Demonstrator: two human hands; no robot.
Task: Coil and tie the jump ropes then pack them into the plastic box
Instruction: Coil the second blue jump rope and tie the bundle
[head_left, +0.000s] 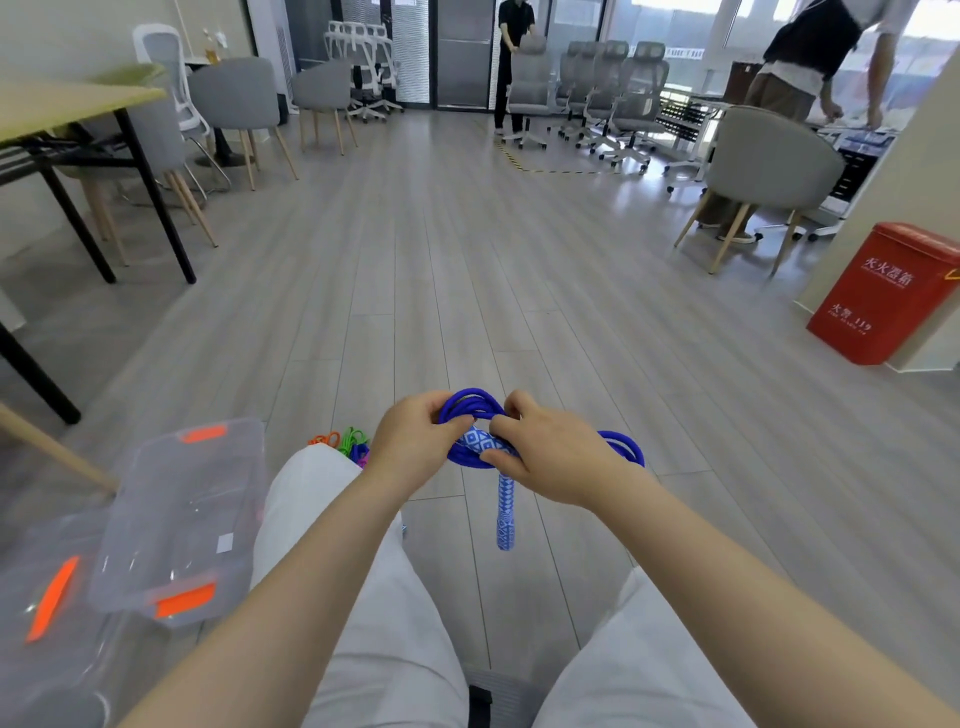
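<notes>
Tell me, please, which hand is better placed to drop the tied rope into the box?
Probably the left hand: the plastic box sits on the person's left, while the right hand would have to cross over with the blue rope.

A red bin (885, 293) stands right, a wooden table (67, 106) left — grey chairs (602, 88) line the back.

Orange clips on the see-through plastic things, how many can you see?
3: one on the plastic lid's far edge, one on its near edge, one on the plastic box underneath. More may be hidden.
</notes>
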